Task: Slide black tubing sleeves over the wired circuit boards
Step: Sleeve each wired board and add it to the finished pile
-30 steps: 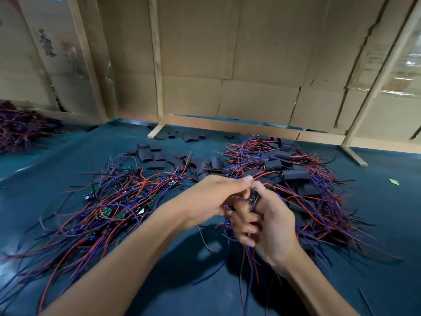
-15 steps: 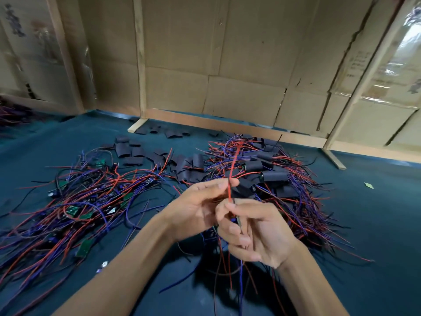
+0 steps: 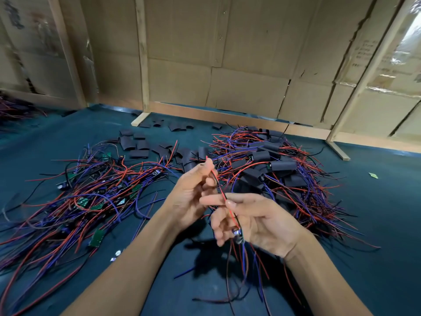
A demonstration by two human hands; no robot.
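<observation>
My left hand (image 3: 191,192) pinches the upper end of a red and black wire pair (image 3: 219,189) near its tips. My right hand (image 3: 255,221) pinches the same wires lower down between thumb and forefinger. A small circuit board (image 3: 238,234) hangs from these wires against my right palm, with blue, red and black leads trailing down from it. Loose black tubing sleeves (image 3: 136,145) lie flat on the table beyond my hands. To the left is a pile of bare wired boards (image 3: 91,192). To the right lies a pile of sleeved boards (image 3: 273,167).
The work surface is a dark teal mat (image 3: 376,224). Cardboard walls with wooden posts (image 3: 143,65) close off the back. A second wire heap (image 3: 11,110) lies at the far left edge. A small green scrap (image 3: 373,175) sits on the mat at right.
My hands have drawn apart along the wires: the left moved up, the right slid down. The board now hangs exposed by my right palm. The camera view shifted slightly.
</observation>
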